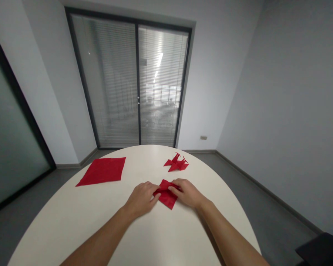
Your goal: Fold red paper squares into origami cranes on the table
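A partly folded piece of red origami paper (pixel 168 199) lies on the white table between my hands, one corner pointing toward me. My left hand (pixel 143 197) grips its left corner, the thumb on the near side and the fingers over the top. On the right side, my right hand (pixel 188 193) holds the paper with its thumb across the upper face and fingers along the far edge. A crosswise fold runs between the two thumbs. The fingertips partly cover both side corners.
Two red folded paper cranes (pixel 177 164) stand close together beyond my hands. Flat red paper sheets (pixel 105 170) lie at the table's left. The round white table (pixel 144 240) has a curved far edge before glass doors (pixel 138 81). A black object (pixel 322 249) shows at lower right.
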Demonstrator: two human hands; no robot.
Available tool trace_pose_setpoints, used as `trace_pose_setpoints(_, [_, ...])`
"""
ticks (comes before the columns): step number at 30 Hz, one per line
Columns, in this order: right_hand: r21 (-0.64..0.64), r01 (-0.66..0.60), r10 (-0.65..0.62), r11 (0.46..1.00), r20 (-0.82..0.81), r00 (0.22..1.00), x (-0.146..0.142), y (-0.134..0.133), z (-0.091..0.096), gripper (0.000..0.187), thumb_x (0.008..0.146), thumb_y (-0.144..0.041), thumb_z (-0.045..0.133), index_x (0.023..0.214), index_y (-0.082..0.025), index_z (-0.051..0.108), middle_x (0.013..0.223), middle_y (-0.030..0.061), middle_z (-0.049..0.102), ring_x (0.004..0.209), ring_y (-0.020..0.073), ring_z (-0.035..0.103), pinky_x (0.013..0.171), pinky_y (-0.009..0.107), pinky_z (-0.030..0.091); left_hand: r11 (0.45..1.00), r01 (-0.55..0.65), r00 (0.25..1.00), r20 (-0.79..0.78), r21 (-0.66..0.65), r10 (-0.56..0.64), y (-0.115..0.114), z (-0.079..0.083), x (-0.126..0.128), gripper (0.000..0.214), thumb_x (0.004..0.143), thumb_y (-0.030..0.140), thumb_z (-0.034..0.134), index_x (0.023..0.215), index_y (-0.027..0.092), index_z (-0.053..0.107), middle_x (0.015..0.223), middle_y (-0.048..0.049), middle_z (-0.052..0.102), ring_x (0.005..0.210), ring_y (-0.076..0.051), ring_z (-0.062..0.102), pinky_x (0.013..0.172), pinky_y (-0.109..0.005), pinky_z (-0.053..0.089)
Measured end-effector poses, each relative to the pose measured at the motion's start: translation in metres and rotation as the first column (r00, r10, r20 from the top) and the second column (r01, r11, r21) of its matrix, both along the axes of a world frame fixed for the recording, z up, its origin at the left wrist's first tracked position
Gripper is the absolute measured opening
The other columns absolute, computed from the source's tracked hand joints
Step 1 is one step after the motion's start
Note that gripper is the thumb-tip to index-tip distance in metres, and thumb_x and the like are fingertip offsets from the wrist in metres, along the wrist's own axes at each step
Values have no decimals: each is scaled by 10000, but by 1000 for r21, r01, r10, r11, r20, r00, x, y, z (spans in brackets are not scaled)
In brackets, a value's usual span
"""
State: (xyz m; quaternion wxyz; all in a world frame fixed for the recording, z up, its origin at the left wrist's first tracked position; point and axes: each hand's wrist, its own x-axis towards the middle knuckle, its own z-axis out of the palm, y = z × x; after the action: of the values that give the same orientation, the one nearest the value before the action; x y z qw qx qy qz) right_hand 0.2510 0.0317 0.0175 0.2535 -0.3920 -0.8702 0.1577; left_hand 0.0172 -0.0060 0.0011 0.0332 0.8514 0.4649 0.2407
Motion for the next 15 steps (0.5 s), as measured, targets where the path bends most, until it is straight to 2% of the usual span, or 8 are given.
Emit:
trace_pose_setpoints(3, [-17,-5,4,1000,-70,998,0,-1,2,285,969,-383,525,814,-194,671,780,43,679,697,180,577,651,287,411,999,-45,999,-10,-16,45,2,-2,0,278,968,216,455,1109,201,695,1003,-82,736,941,-246,657,837,-358,477])
trace_pose_setpoints(6, [-46,-50,41,998,-177,983,1,-2,5,157,924,-314,596,969,-199,693,938,53,722,838,205,640,766,304,471,995,-93,996,9,-28,94,4,-5,0,279,978,211,436,1069,217,699,956,-67,731,907,-227,665,801,-326,473])
trace_pose_setpoints(9, [-86,-64,38,994,-276,960,1,2,4,178,900,-270,619,1050,-200,683,1033,64,730,934,226,661,838,331,497,990,-132,990,51,-48,134,5,-5,1,274,992,238,421,1029,218,692,922,-60,723,878,-217,669,773,-305,463])
trace_pose_setpoints(15, [-160,-40,-39,986,-460,887,3,14,-8,228,898,-288,624,1104,-199,662,1084,84,719,988,234,673,862,366,532,985,-135,970,190,-106,153,3,-5,5,262,987,259,432,1013,214,689,918,-60,729,854,-219,672,761,-300,456])
